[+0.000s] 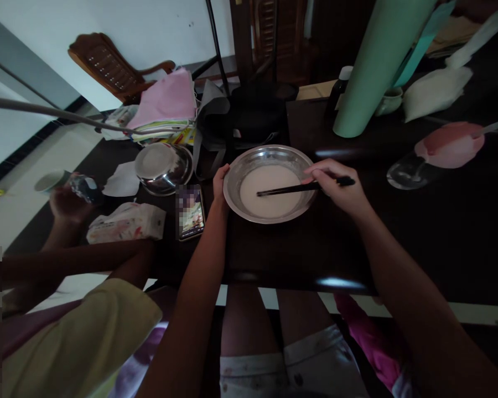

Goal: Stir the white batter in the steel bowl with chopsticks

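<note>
A wide metal bowl [269, 216] stands on the dark table, with a pale, milky batter-like mixture [265, 182] inside. My left hand [220, 185] is closed on the bowl's left rim, thumb at the top edge. Over the right rim, my right hand [336, 182] grips a pair of dark chopsticks [286, 189]. Their tips reach into the middle of the mixture, and their back ends stick out past my palm. A smartphone [191, 213] with a lit screen lies just left of my left forearm.
Left of the bowl are an upturned metal pot [164, 168], a tissue pack [126, 222] and another person's hand [72, 202] holding a dark object. Behind stand a black bag [253, 119] and a tall green cylinder [373, 77]. A pink-topped clear container [448, 146] lies right.
</note>
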A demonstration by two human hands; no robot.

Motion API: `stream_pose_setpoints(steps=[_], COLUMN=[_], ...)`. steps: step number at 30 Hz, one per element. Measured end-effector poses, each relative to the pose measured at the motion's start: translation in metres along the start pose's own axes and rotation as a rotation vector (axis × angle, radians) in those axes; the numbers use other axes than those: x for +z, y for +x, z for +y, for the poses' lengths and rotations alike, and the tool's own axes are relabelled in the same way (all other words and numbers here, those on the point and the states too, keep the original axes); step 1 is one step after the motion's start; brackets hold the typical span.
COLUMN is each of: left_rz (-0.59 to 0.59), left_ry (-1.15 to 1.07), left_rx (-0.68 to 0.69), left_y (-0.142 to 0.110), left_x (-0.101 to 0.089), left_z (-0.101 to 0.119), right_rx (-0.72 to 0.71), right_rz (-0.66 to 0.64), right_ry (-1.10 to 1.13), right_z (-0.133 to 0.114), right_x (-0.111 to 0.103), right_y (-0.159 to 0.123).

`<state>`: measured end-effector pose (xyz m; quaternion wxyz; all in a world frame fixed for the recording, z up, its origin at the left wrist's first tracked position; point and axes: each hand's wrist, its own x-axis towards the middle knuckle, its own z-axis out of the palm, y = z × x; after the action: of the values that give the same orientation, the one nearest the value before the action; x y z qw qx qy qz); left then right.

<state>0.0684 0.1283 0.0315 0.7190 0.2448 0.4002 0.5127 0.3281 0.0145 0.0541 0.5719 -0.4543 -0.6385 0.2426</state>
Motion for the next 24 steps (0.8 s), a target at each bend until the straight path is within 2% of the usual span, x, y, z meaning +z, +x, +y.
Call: stream_pose_setpoints(steps=[3,9,11,14,18,20,24], left_rz=[0.003,0.005,0.020,0.031,0.030,0.026,-0.004], left_ry=[0.010,0.024,0.019,0.011,0.005,-0.003,-0.005], left_rx=[0.007,0.007,0.010,0.016,0.017,0.017,0.023], left_y=[0.002,0.004,0.005,0.006,0.007,0.007,0.006], left_x=[-0.003,-0.007,-0.007,-0.007,-0.007,-0.007,-0.007], left_z=[0.000,-0.001,-0.001,-0.001,-0.001,-0.001,-0.002], right_rx=[-0.026,0.005,0.045,0.080,0.018,0.000,0.033], right_rz=[-0.011,0.227,0.202,0.068,-0.024,0.009,0.170], right_ry=[-0.060,-0.022,0.021,0.040,-0.022,-0.046,-0.034], right_z=[0.002,0.001,-0.001,-0.003,-0.002,0.000,0.000], right_x=[0.005,-0.016,-0.019,-0.011,0.004,0.005,-0.009], right_y=[-0.001,0.005,0.006,0.003,0.000,0.000,0.004])
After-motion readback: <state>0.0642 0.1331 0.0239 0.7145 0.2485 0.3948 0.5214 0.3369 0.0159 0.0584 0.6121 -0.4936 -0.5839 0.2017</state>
